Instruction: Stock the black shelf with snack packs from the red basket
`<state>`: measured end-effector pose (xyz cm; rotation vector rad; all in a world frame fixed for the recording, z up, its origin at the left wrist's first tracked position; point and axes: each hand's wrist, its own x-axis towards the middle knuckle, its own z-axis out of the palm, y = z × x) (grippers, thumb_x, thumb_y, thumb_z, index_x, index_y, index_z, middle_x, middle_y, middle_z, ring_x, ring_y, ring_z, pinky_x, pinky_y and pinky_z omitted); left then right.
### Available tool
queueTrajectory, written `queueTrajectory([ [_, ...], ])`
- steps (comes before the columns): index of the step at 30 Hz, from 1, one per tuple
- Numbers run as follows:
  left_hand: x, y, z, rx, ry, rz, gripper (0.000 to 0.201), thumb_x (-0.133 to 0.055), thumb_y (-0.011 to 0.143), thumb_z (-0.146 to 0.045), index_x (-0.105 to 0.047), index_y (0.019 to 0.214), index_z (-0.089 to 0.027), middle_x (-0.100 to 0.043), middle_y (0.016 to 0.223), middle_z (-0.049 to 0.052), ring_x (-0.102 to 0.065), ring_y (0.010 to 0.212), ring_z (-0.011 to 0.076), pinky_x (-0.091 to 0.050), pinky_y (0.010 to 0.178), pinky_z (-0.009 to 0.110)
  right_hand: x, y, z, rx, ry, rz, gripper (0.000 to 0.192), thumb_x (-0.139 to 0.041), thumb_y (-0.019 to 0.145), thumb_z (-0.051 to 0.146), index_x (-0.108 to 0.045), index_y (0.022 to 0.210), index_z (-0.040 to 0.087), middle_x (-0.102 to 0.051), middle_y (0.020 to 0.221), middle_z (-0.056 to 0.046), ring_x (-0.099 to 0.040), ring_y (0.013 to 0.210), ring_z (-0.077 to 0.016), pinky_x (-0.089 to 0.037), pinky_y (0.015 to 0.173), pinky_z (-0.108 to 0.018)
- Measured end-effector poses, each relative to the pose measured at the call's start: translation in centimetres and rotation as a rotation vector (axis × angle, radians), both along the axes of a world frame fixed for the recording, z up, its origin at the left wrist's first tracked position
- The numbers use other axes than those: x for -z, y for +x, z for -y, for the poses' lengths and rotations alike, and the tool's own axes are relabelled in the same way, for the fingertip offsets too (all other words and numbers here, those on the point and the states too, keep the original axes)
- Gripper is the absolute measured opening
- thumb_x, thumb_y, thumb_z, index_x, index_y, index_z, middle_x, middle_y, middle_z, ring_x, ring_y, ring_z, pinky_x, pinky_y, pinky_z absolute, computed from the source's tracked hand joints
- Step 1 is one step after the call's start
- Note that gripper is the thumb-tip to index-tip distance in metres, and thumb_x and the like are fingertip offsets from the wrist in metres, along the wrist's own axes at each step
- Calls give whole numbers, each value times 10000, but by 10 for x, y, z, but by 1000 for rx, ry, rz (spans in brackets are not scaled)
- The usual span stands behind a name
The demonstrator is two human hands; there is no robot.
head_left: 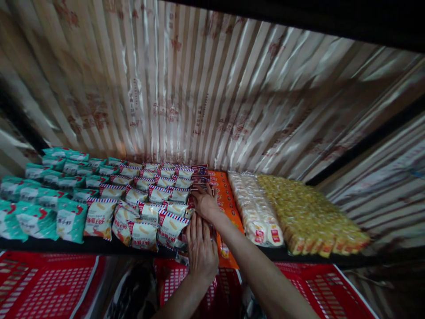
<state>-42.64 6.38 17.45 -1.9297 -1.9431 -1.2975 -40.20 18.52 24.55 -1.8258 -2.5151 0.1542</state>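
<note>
A dark shelf (99,245) runs across a shop stand, and a wall of shiny striped sheets (199,88) leans over it. Red baskets (49,283) sit below the shelf.

The shelf is packed with rows of snack packs. Green packs (40,212) lie far left, white packs with red and blue stripes (146,208) come next, then a long orange row (227,199), pale round cakes (255,208) and yellow packs (308,217) on the right.

The right hand (205,203) reaches deep into the shelf. Its fingers lie flat and spread on small dark red packs (199,175) that sit in a thin row between the striped packs and the orange row. That row runs from front to back, with its long way pointing to the wall. The left hand (201,248) rests at the front edge, fingers flat and pointing in; it grips nothing that shows.

The packs touch on all sides, so little room is left there. The only open space is in front of the shelf edge.
</note>
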Motion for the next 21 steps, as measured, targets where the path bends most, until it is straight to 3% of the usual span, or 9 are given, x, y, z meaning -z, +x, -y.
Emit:
queueTrajectory([
  [5,-2,1,-2,-3,-5,-6,433,-409,816,-131,-501,1235,-78,-493,1329,158,-358,1302,281,-371,1026,481,-1,4,-5,-45,-3,-58,365,-377,884,315,-575,1189,292,-435,1400,-20,-210,1358,-280,-191,1058,-517],
  [12,-5,1,-10,13,-36,-14,456,-418,815,-143,-471,1259,-55,-468,1345,185,-338,1311,295,-362,1021,508,-1,9,-18,-168,44,-35,318,-410,882,261,-628,1113,262,-566,1275,-35,-402,1250,-194,-146,1095,-425],
  [21,-8,4,-21,11,-48,14,465,-443,772,-116,-502,1230,-65,-479,1339,173,-345,1309,286,-346,1042,491,0,9,-32,-140,23,-36,320,-424,866,257,-645,1097,275,-579,1264,-17,-390,1257,-209,-184,1076,-416],
])
